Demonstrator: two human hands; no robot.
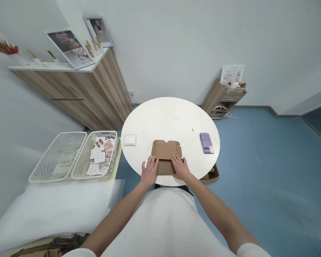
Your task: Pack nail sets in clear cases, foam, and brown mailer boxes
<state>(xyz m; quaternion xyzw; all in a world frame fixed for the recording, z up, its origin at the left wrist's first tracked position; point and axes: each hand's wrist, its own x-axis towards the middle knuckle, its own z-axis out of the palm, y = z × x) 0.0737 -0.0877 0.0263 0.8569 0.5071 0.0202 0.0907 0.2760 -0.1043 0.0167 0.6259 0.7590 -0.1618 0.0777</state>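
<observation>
A brown cardboard mailer box (166, 150), its lid and side flaps spread out, lies near the front edge of the round white table (166, 116). My left hand (149, 171) rests at the box's left side, fingers stretched over its edge. On the right side my right hand (180, 167) lies with extended fingers on the cardboard near the fold. Neither hand is wrapped round anything. A small white packet (130, 140) is to the left on the table. Toward the right edge lies a purple phone-like item (206, 142), partly pixelated.
Left of the table stand a white basket of printed cards (103, 155) and another white basket (59, 155). A wooden cabinet (69, 92) stands behind them. One open carton (212, 175) sits below the table's right edge. A small shelf (226, 98) is at the wall.
</observation>
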